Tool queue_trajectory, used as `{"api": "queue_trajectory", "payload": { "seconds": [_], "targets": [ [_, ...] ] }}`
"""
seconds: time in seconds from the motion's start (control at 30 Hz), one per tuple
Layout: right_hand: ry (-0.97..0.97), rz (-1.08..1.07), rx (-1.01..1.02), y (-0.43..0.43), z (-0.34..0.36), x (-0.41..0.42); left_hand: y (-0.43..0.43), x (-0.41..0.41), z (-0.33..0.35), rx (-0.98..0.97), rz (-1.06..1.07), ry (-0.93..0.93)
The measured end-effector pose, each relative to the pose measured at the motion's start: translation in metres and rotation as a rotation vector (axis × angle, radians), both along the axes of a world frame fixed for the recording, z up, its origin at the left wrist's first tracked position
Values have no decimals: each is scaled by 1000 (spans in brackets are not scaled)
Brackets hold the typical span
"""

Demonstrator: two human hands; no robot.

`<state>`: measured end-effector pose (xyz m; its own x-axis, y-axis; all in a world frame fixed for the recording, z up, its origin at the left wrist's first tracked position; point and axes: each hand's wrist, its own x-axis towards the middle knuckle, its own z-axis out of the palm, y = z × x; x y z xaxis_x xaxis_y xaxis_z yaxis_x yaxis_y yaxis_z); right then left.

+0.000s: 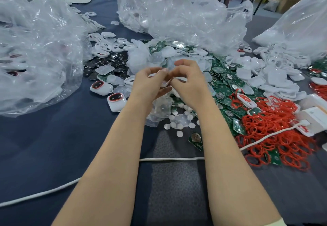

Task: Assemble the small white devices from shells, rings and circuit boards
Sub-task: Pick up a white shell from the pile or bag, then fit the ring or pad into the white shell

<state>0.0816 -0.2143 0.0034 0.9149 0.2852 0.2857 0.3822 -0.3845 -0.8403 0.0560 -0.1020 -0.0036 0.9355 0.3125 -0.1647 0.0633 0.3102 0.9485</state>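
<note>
I see two finished devices [116, 101]; heaps of circuit boards [228, 84] and red rings [274, 125] remain. My left hand [150, 82] and right hand [190, 82] pinch a pale piece [165, 83], perhaps a shell.

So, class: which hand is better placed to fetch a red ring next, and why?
Probably the right hand: the red rings are heaped on its side. The left hand, also pinching the white part, would have to cross over.

2 hands [148, 82] [190, 84], 3 plastic bags [35, 48] [177, 13] [300, 24]
</note>
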Motion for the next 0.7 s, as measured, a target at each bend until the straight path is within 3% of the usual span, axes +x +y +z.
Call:
{"api": "queue_trajectory", "payload": {
  "seconds": [0.13, 0.23, 0.3, 0.4, 0.47, 0.57, 0.63, 0.7],
  "targets": [
    [37, 44, 126, 16, 1, -1, 7, -3, 6, 4, 147, -127],
    [106, 87, 318, 38, 6, 1, 12, -4, 11, 14, 448, -200],
    [134, 42, 388, 58, 8, 5, 20, -5, 16, -159, 646, -239],
    [-30, -40, 30, 92, 4, 13, 33, -7, 22, -460, 751, -301],
    [-60, 38, -233, 116, -3, 18, 39, -9, 22, -430, 811, -271],
    [-4, 171, -411, 145, -11, 29, 47, -9, 22, -454, 882, -237],
    [-30, 122, -640, 156, -13, 37, 50, -9, 20, -477, 896, -225],
    [-86, 41, -722, 159, -15, 42, 51, -9, 18, -480, 891, -237]
  ]
}}
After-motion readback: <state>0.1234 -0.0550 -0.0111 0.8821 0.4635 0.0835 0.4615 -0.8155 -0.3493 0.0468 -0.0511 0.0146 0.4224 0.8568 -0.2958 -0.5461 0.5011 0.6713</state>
